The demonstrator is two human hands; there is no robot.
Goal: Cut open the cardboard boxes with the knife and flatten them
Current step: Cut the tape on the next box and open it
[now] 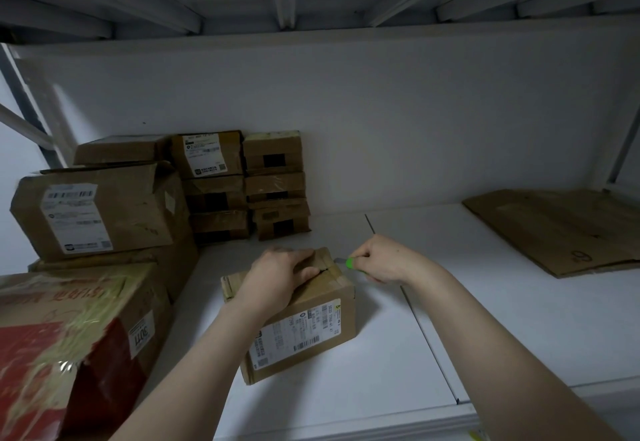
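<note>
A small taped cardboard box (311,319) with a white shipping label stands on the white shelf (485,319) in front of me. My left hand (277,276) lies on its top, fingers curled over the far top edge beside the tape seam. My right hand (381,260) grips a green-handled knife (348,262) just past the box's far right corner. The short blade points left at the taped seam. Whether the tip touches the tape cannot be told.
Several closed cardboard boxes (242,184) are stacked against the back wall and along the left. A large red-printed box (69,347) sits at the near left. Flattened cardboard (561,229) lies at the back right. A shelf deck hangs low overhead.
</note>
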